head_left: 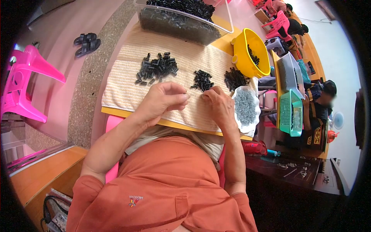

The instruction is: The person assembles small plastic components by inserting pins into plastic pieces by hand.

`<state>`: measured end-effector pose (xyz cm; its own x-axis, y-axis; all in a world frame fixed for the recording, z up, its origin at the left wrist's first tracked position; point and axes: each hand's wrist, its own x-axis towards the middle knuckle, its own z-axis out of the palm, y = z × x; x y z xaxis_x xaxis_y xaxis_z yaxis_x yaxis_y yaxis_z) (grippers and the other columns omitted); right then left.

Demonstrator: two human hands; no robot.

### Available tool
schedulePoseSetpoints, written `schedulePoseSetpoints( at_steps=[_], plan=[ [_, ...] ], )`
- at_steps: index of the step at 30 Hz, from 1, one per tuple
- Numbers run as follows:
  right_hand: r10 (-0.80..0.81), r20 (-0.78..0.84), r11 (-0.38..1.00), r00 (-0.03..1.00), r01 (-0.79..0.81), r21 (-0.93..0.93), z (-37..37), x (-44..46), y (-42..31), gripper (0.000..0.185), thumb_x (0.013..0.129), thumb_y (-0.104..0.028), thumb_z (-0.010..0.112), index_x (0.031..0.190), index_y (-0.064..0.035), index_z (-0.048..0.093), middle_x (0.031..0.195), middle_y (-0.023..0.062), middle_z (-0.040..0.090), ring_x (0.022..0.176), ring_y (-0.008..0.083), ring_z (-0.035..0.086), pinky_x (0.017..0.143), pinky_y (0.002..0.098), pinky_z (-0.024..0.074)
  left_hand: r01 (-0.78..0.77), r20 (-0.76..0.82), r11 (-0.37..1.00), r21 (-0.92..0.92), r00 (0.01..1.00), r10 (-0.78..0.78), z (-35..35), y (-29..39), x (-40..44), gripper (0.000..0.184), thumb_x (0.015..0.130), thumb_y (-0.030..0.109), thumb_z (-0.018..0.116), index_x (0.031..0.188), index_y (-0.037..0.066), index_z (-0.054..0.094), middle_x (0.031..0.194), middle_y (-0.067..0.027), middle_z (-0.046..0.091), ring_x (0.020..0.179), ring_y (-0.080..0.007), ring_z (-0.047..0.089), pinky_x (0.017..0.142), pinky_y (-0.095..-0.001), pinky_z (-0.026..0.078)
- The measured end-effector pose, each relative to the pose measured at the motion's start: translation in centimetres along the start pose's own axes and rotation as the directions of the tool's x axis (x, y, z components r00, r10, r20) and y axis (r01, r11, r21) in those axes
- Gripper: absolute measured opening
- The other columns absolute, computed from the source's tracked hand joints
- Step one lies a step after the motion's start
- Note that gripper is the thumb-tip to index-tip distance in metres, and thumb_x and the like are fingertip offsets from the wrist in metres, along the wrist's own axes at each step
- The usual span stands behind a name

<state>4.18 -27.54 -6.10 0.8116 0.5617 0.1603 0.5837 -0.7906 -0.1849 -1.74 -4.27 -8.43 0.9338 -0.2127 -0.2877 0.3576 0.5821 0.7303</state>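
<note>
L hand [166, 99] is half curled, thumb & fingertips drawn nearly together; R hand [220, 103] is bent in a pinch just below the small middle pile [202, 80]. Can't tell if either grips a pc: anything there is too tiny to make out. Main risk, IMO, is mixing: the big black pile [157, 69] lies beyond the L hand w/ loose pcs at its near edge, the middle pile is by the R fingertips, & the pile of thin black pcs [235, 79] is just right of that, w/ only a narrow gap btwn those two. A sideways brush of the R hand could merge them. Next worry: the white dish [247, 130] of clear bits [246, 105], at the table's [222, 43] right end, v. close to the R wrist; an outward swing of that forearm could tip it & scatter bits to the floor. The striped towel [121, 79] prob. stops pcs rolling, but if a forearm drags it, piles may shift too. A weak pinch = dropped pc, hard to find on the lap. Clear box [223, 21] & yellow tub [240, 52] stand farther back, so less likely to get bumped.
</note>
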Motion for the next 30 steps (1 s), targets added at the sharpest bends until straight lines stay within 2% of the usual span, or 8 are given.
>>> schedulePoseSetpoints(
  at_steps=[5, 11, 17, 20, 23, 26, 29, 30],
  plan=[
    [0.034, -0.020, 0.999, 0.999, -0.033, 0.015, 0.4, 0.0, 0.0, 0.009, 0.092, -0.018, 0.067, 0.092, -0.0086, 0.067, 0.094, 0.0085, 0.065, 0.081, 0.0315, 0.068, 0.071, 0.0419, 0.0536, -0.001, -0.003, 1.000, -0.006, 1.000, 0.001, 0.0, 0.0, -0.1, 0.016, 0.088, 0.005, 0.075, 0.102, 0.002, 0.067, 0.097, -0.0082, 0.072, 0.084, -0.0137, 0.071, 0.075, -0.0270, 0.061],
    [0.064, -0.087, 0.998, 0.994, -0.063, 0.014, 0.5, 0.3, -0.4, 0.013, 0.092, -0.019, 0.067, 0.099, -0.0079, 0.068, 0.094, 0.0114, 0.065, 0.083, 0.0334, 0.068, 0.072, 0.0438, 0.0532, -0.001, -0.006, 1.000, -0.004, 1.000, 0.001, 0.1, 0.0, -0.1, 0.016, 0.088, 0.005, 0.075, 0.102, 0.003, 0.067, 0.095, -0.0072, 0.072, 0.084, -0.0136, 0.070, 0.074, -0.0268, 0.061],
    [0.052, -0.008, 0.998, 0.999, -0.052, 0.020, 0.8, 0.4, 0.2, 0.016, 0.092, -0.014, 0.065, 0.107, -0.0075, 0.067, 0.096, 0.0128, 0.066, 0.086, 0.0350, 0.067, 0.075, 0.0445, 0.0530, 0.000, 0.006, 1.000, -0.010, 1.000, 0.000, 0.0, -0.1, -0.1, 0.017, 0.088, 0.005, 0.075, 0.102, 0.003, 0.067, 0.095, -0.0073, 0.072, 0.084, -0.0135, 0.070, 0.074, -0.0264, 0.061],
    [0.029, -0.099, 0.994, 0.995, -0.017, 0.112, 0.8, -0.1, 0.3, 0.017, 0.089, -0.006, 0.065, 0.106, -0.0069, 0.068, 0.097, 0.0136, 0.066, 0.088, 0.0356, 0.067, 0.074, 0.0441, 0.0526, 0.000, 0.017, 1.000, -0.014, 1.000, 0.001, -0.1, -0.1, -0.1, 0.017, 0.088, 0.005, 0.076, 0.102, 0.003, 0.067, 0.096, -0.0074, 0.072, 0.085, -0.0136, 0.070, 0.074, -0.0263, 0.061],
    [0.050, -0.131, 0.957, 0.990, -0.010, 0.288, 0.4, -0.4, 0.2, 0.020, 0.087, 0.000, 0.066, 0.106, -0.0056, 0.068, 0.097, 0.0143, 0.066, 0.089, 0.0364, 0.066, 0.073, 0.0417, 0.0525, -0.004, 0.012, 1.000, -0.010, 1.000, 0.004, 0.0, -0.1, -0.1, 0.017, 0.088, 0.005, 0.076, 0.102, 0.003, 0.067, 0.096, -0.0073, 0.072, 0.085, -0.0136, 0.070, 0.074, -0.0263, 0.061],
    [0.048, -0.187, 0.924, 0.981, 0.028, 0.382, 1.0, -0.7, 0.5, 0.019, 0.087, 0.001, 0.068, 0.106, -0.0040, 0.068, 0.095, 0.0143, 0.066, 0.083, 0.0335, 0.067, 0.071, 0.0368, 0.0525, -0.005, 0.008, 1.000, -0.015, 1.000, 0.005, 0.1, -0.1, -0.1, 0.016, 0.088, 0.006, 0.076, 0.102, 0.003, 0.068, 0.096, -0.0071, 0.072, 0.085, -0.0133, 0.070, 0.074, -0.0261, 0.061],
    [0.192, -0.104, 0.845, 0.976, -0.110, 0.523, 1.2, -1.1, 0.1, 0.014, 0.090, -0.003, 0.070, 0.104, -0.0023, 0.068, 0.091, 0.0108, 0.068, 0.078, 0.0228, 0.068, 0.071, 0.0313, 0.0524, -0.003, 0.001, 1.000, -0.014, 1.000, 0.003, 0.0, -0.4, 0.0, 0.016, 0.088, 0.006, 0.076, 0.101, 0.003, 0.068, 0.096, -0.0064, 0.072, 0.084, -0.0127, 0.069, 0.074, -0.0260, 0.060],
    [0.234, -0.078, 0.764, 0.969, -0.134, 0.631, 1.5, -1.2, 0.1, 0.013, 0.091, -0.004, 0.071, 0.104, -0.0015, 0.068, 0.089, 0.0090, 0.069, 0.078, 0.0191, 0.067, 0.071, 0.0299, 0.0523, -0.002, 0.005, 1.000, -0.013, 1.000, 0.002, 0.0, -0.4, 0.0, 0.016, 0.088, 0.006, 0.076, 0.101, 0.003, 0.068, 0.096, -0.0062, 0.072, 0.084, -0.0125, 0.069, 0.074, -0.0259, 0.060]
  ],
)
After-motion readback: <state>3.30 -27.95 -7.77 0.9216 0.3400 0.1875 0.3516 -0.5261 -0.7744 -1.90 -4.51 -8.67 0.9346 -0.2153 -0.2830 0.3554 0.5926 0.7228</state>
